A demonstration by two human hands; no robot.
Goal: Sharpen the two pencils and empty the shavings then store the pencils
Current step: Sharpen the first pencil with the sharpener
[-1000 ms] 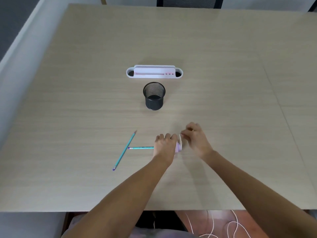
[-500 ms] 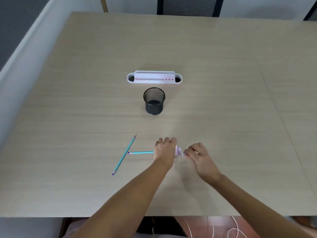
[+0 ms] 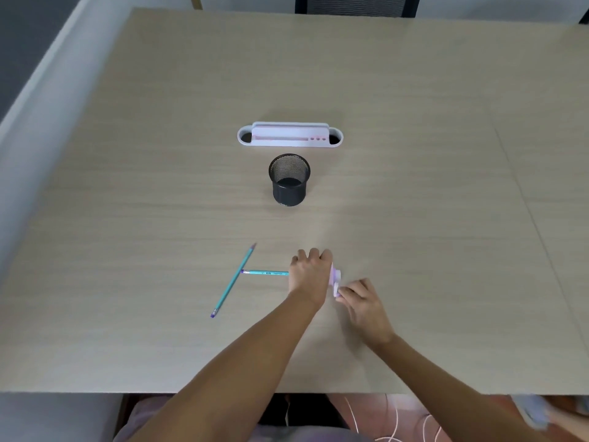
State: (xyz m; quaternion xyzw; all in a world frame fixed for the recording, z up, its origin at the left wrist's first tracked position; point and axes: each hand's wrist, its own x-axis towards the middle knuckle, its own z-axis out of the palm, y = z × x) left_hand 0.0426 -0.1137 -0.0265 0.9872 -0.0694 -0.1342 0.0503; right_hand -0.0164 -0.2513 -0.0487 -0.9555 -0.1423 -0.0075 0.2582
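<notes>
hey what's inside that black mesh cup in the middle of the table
The black mesh cup looks empty: only mesh wall and dark bottom show, no pencils. Its near inner wall is hidden by the rim, and whether shavings lie on the dark bottom cannot be told.

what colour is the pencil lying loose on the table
Teal, with a purple end cap: the loose pencil, seen in the head view.

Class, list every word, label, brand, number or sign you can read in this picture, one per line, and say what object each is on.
Nothing here can be read.
Teal pencil held in the left hand: dark print on its barrel, too small and blurred to read.
Teal pencil lying loose on the table: no print visible.
White and pink desk organiser: no text, only small holes.
Black mesh cup: no label visible.
</notes>
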